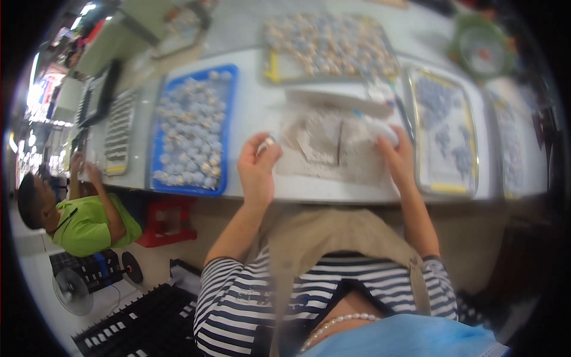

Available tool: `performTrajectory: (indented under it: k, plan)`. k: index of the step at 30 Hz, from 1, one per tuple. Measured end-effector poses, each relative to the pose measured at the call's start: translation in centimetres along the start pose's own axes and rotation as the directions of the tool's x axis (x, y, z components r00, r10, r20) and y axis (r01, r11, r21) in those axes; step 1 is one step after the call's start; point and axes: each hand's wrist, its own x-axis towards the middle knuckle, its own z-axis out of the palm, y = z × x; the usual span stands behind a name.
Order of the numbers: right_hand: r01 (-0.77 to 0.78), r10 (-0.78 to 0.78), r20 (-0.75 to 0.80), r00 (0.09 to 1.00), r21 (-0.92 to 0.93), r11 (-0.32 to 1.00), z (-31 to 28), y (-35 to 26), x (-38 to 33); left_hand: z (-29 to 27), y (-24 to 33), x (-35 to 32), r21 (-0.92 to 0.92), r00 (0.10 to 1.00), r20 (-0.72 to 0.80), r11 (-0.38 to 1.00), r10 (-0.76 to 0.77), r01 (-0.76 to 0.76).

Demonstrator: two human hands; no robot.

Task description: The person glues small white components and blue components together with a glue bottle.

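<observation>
My left hand [257,169] is closed in a pinch on a small round metallic part [269,141], held up over the table's near side. My right hand [397,156] grips a white squeeze bottle [380,127] whose narrow blue tip points left. Between the hands lies a stained greyish-brown sheet [363,168], with dark lines and a raised flap at its far side. Just left of my left hand is a blue tray [224,149] filled with many small grey-white and gold round parts. Blur hides the finer details of the small part and the bottle.
Beyond the sheet stands a yellow-edged tray [272,65] of similar parts. On the right sit a tray [474,140] with grey pieces and a green round container [457,50]. At left, a co-worker in a green shirt [89,223] works beside a red stool [169,221].
</observation>
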Motion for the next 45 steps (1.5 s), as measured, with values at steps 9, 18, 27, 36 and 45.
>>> performTrajectory:
  k: [9,18,27,36,45]
  plan:
    - [-0.261,0.274,0.071,0.959,0.596,0.76,-0.3,0.3,-3.6,5.1,-2.7,-3.3,0.202,0.839,0.401,0.928,-0.369,0.312]
    - [0.062,-0.024,-0.162,0.986,0.233,0.97,-2.9,-1.9,-6.2,6.9,-3.9,-4.5,0.273,0.825,0.426,0.922,-0.371,0.274]
    - [0.446,-0.483,-0.068,0.873,-0.29,0.847,-2.9,-3.9,-6.4,6.8,-4.0,-4.6,0.357,0.853,0.387,0.91,-0.351,0.212]
    - [0.459,-0.507,-0.019,0.862,-0.397,0.795,-1.3,-5.7,-6.5,5.6,-3.9,-4.6,0.385,0.864,0.419,0.916,-0.279,0.109]
    - [0.458,-0.508,-0.016,0.861,-0.406,0.79,-0.5,-6.0,-6.5,5.3,-3.4,-4.6,0.386,0.866,0.422,0.917,-0.269,0.096]
